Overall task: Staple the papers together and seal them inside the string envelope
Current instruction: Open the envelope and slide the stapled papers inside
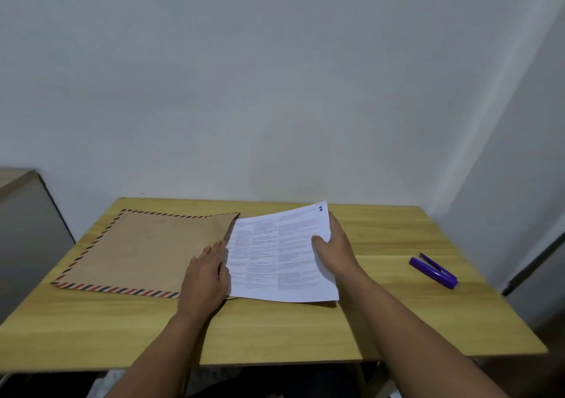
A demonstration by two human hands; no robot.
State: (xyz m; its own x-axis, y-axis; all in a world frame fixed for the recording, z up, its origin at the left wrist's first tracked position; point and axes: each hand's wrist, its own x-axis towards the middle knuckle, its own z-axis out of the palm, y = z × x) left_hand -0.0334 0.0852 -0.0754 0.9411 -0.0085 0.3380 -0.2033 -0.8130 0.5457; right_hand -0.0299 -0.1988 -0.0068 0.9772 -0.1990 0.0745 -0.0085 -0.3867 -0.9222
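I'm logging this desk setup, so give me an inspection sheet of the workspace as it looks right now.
Surface: light wooden table, against a white wall.
Job's things: brown paper envelope with red-and-blue striped border lying flat; white printed papers, left edge at the envelope's opening; purple stapler lying apart at the right.
Clutter: nothing seen.
Grippers: left hand lies flat on the envelope by its opening; right hand grips the papers' right edge.
Cables: nothing seen.
Surroundings: grey cabinet at left.

Soft, even, rather dim light is seen; faint shadows are cast under the papers [275, 254] toward 6 o'clock. Slight softness and wide-angle bending are noticed at the edges.
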